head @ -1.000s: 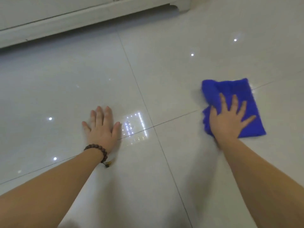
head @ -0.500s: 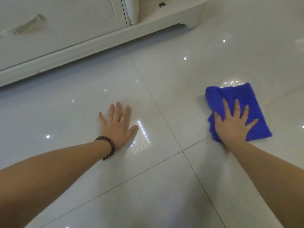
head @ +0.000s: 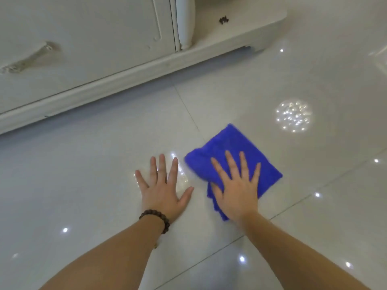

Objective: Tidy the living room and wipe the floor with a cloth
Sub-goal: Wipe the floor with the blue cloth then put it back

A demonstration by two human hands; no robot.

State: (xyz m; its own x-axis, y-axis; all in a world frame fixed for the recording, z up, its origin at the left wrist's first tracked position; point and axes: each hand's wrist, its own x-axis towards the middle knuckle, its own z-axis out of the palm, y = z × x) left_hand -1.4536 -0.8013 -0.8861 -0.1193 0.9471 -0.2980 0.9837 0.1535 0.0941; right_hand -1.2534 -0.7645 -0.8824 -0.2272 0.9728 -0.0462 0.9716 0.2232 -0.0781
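Note:
A folded blue cloth [head: 236, 147] lies flat on the glossy pale floor tiles [head: 314, 185], just right of centre. My right hand [head: 237, 189] presses on its near half with fingers straight and spread. My left hand [head: 163, 189] rests flat on the bare tile a little to the left of the cloth, fingers spread, a dark bead bracelet [head: 156, 217] on its wrist. The thumb of my left hand is a short gap away from the cloth's near left edge.
A white cabinet [head: 83, 49] with a door handle and a low plinth runs along the far left, its base edge crossing diagonally. A white rounded post [head: 185, 21] stands at its right end. Ceiling lights reflect on the tiles.
My right hand has slid the blue cloth leftward and it now lies close beside my left hand. The view has shifted toward the cabinet.

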